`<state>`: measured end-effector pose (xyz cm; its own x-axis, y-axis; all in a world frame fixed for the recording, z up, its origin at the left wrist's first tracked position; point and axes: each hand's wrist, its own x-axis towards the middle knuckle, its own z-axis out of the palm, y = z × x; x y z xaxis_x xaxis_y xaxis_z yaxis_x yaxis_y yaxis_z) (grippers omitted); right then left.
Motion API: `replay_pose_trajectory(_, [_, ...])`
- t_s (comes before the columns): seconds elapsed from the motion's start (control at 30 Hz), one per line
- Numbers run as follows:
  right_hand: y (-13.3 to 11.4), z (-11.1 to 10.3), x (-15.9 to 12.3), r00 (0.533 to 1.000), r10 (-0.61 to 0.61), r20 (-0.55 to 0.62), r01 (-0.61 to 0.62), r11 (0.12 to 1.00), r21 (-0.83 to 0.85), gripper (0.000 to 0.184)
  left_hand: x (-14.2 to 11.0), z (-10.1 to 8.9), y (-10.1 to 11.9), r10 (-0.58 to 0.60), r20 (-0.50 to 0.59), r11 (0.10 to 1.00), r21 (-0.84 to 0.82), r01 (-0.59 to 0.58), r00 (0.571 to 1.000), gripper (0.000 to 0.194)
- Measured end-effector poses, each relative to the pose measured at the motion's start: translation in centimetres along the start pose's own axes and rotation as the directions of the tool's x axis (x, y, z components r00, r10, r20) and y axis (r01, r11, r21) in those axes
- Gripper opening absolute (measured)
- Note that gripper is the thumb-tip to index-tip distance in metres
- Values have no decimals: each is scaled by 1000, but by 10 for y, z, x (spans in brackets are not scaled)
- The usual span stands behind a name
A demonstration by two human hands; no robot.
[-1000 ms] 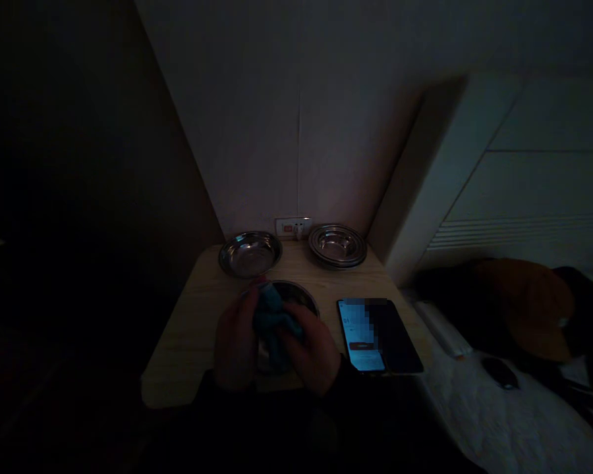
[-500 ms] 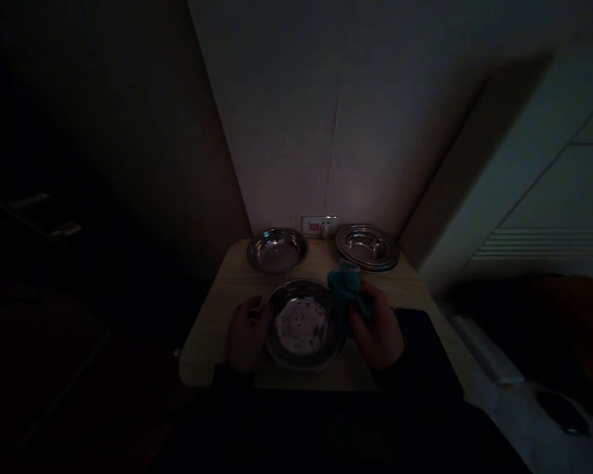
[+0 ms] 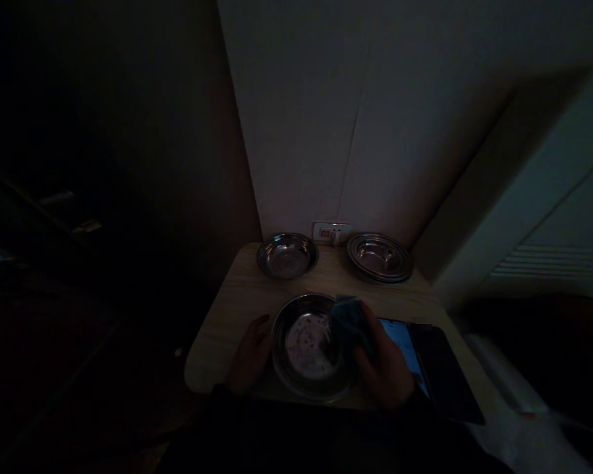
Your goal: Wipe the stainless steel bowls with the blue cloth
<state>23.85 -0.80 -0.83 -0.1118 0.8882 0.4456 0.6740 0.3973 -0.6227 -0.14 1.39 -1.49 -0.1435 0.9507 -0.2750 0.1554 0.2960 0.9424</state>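
Observation:
A shiny steel bowl point(image 3: 309, 345) sits at the near edge of a small wooden table point(image 3: 232, 309) in a very dim room. My left hand point(image 3: 250, 352) rests against the bowl's left rim, fingers curled on it. My right hand point(image 3: 383, 368) is closed on a blue cloth point(image 3: 350, 319) at the bowl's right rim. The inside of the bowl shows pale smears.
A single steel bowl point(image 3: 287, 255) and a stack of steel plates point(image 3: 379, 257) stand at the back by a wall socket point(image 3: 331, 232). A lit phone point(image 3: 405, 345) and a dark device point(image 3: 445, 372) lie to the right. A bed edge point(image 3: 504, 388) borders the table.
My right hand has carried the cloth from the middle of the bowl out to its right rim, uncovering the inside. The view has swung left and the phone shows again.

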Motion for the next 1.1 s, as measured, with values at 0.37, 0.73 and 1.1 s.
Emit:
replay_pose_trajectory(0.37, [-13,-33,21,993,-113,-42,104,980,-167,51,8,16,-8,156,-117,988,30,-154,981,45])
replay_pose_trajectory(0.73, [-30,16,44,789,22,614,323,836,-444,36,6,14,-19,197,-103,980,-10,-200,975,42])
replay_pose_trajectory(1.1, [-45,44,45,559,12,829,511,783,-356,19,10,22,-26,186,-83,983,11,-186,979,43])
